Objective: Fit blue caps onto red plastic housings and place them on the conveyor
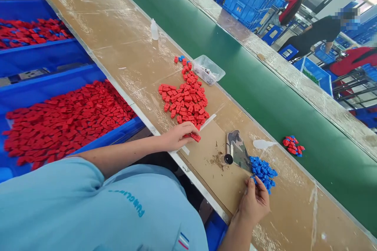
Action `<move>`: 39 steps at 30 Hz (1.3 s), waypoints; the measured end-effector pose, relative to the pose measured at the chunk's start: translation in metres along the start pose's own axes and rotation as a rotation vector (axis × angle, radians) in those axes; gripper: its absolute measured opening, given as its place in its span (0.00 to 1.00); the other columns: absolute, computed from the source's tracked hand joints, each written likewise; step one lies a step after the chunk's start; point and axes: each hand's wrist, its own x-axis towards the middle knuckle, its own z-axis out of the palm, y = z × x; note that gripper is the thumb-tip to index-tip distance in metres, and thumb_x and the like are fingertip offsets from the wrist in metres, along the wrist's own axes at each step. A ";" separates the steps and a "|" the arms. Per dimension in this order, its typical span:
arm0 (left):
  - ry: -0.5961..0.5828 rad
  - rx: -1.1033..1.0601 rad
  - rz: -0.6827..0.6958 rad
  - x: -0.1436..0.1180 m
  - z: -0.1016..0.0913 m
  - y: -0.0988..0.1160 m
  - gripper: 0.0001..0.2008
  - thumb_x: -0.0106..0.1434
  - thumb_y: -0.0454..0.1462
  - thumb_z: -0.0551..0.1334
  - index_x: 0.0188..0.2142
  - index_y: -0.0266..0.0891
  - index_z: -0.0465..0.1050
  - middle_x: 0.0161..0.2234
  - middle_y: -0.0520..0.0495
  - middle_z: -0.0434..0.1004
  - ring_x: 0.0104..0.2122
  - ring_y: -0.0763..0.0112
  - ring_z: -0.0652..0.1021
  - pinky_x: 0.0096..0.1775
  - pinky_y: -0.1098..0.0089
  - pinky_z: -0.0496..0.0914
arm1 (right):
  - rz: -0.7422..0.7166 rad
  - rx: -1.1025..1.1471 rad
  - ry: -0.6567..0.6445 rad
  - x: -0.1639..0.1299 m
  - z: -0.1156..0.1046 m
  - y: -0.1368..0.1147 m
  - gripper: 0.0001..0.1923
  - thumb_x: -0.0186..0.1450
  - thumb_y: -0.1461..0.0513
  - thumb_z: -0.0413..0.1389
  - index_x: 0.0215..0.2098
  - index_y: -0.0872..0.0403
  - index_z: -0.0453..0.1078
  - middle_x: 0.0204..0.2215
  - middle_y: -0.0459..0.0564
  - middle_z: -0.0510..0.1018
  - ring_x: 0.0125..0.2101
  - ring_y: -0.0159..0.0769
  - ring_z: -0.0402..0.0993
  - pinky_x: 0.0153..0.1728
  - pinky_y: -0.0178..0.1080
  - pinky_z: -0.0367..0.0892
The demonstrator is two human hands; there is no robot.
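My left hand (pixel 179 136) is closed on a small red plastic block (pixel 195 137), at the near edge of a pile of red blocks (pixel 188 100). My right hand (pixel 253 204) pinches a small blue plastic piece (pixel 253 179) beside a heap of blue pieces (pixel 265 170). Between my hands a brown board (pixel 206 157) lies on the bench. On it stands a small glue-stained jar with a black top (pixel 228 159), touching a folded camouflage cloth (pixel 240 151).
A clear tray (pixel 209 70) of small pale items and an upright white bottle (pixel 154 30) stand along the bench. Another white bottle (pixel 263 144) lies flat. Red-and-blue pieces (pixel 293 146) sit on the green conveyor (pixel 235 70). Blue bins (pixel 118 137) of red blocks are at left. People work beyond.
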 end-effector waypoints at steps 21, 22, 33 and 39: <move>-0.349 -0.869 -0.268 0.014 0.063 0.013 0.11 0.66 0.41 0.60 0.44 0.36 0.68 0.42 0.41 0.74 0.43 0.67 0.74 0.49 0.64 0.68 | -0.154 -0.103 -0.358 -0.032 0.009 -0.060 0.15 0.57 0.55 0.62 0.40 0.55 0.76 0.34 0.51 0.78 0.34 0.35 0.76 0.37 0.40 0.74; -0.349 -0.816 -0.241 0.016 0.062 0.013 0.10 0.66 0.39 0.59 0.44 0.36 0.68 0.42 0.41 0.73 0.43 0.68 0.74 0.48 0.64 0.69 | -0.196 -0.125 -0.384 -0.031 0.010 -0.062 0.14 0.58 0.56 0.62 0.40 0.54 0.76 0.34 0.51 0.78 0.34 0.34 0.76 0.36 0.39 0.75; -0.304 -0.576 -0.140 0.020 0.072 0.004 0.11 0.66 0.33 0.54 0.47 0.36 0.67 0.40 0.42 0.73 0.39 0.70 0.76 0.43 0.68 0.72 | -0.329 -0.283 -0.518 -0.026 0.008 -0.066 0.13 0.64 0.59 0.57 0.45 0.54 0.74 0.38 0.53 0.78 0.37 0.34 0.75 0.38 0.38 0.73; -0.294 -0.549 -0.137 0.016 0.075 0.002 0.12 0.66 0.32 0.53 0.48 0.36 0.67 0.42 0.41 0.75 0.40 0.70 0.77 0.44 0.69 0.72 | -0.420 -0.464 -0.538 -0.017 0.012 -0.074 0.11 0.65 0.58 0.55 0.43 0.53 0.74 0.36 0.51 0.80 0.35 0.34 0.75 0.39 0.39 0.70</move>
